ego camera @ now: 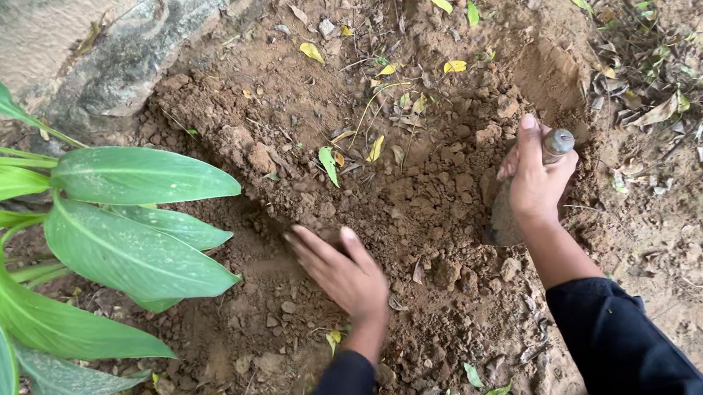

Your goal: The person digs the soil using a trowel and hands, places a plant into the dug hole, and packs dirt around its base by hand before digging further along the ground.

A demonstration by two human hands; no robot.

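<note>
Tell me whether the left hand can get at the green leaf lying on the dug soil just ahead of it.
Probably yes. The left hand lies flat and empty on the soil, and the green leaf sits uncovered just beyond its fingertips, with only loose clods between them.

The scene is viewed by a single head-worn camera, aimed steeply downward and slightly forward at close range. The loose soil (424, 197) is centred; a green plant (61, 263) is cropped at the left edge.

Broad-leaved green plant (60, 254), grey rock (116, 56), scattered yellow leaves (311, 52)
</note>
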